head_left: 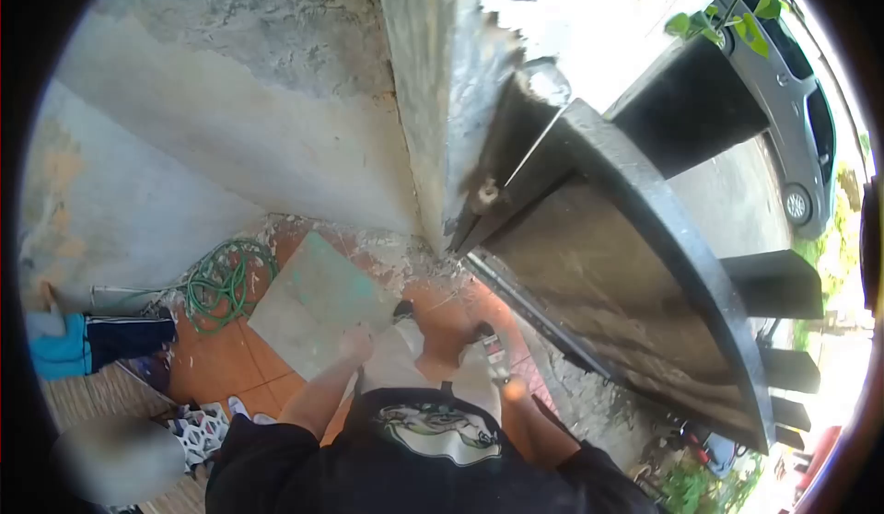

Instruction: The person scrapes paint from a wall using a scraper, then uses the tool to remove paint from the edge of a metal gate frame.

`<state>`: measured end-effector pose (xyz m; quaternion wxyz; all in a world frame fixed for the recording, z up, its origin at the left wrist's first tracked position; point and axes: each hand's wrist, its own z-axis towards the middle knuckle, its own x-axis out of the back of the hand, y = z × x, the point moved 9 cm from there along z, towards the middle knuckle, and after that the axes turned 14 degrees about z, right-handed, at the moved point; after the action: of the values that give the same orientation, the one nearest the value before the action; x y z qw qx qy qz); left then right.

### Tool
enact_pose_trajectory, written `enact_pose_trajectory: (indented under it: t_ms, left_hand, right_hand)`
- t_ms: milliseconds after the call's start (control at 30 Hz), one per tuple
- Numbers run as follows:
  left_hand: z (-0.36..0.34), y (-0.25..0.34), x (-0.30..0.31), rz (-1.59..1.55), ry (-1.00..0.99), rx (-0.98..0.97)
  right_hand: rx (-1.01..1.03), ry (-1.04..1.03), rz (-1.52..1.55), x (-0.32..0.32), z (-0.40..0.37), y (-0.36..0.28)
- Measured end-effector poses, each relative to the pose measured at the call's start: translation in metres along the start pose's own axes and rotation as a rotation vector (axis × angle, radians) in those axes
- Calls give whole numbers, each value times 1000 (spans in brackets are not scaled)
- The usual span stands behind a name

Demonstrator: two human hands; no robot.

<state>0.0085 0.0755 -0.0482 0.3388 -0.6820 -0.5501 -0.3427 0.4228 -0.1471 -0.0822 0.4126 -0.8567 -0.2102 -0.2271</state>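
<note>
Here we are beneath a rough, patchy plaster wall (276, 109), and out to the right swings our view of the black metal gate (677, 224), its curved rail catching the light. Below spreads the terracotta tile floor (207, 357). Our black T-shirt (368, 477) carries a pale green-and-white print (442, 431), any lettering too small for us to read! A silver car (773, 76) sits outside; a grey-green board (318, 307) lies on the tiles. Far left, a person in a turquoise top (60, 341), near a coiled green hose (224, 284). Our left hand (355, 344) overlaps the board's edge, fingers blurred, open or closed we can't tell. Our right hand (514, 391) has its fingers around a small tool (495, 354), just ahead of it, markings unreadable.
</note>
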Motion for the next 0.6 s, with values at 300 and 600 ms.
enact_pose_trajectory:
  t_ms: [300,600]
  left_hand:
    - [-35,-9,-73,-144,-662,-317]
    - [-99,11,-22,-288,-529,-605]
  right_hand:
    - [-722,-83,716,-86,-38,17]
    - [-334,-422,516,-18,-98,-47]
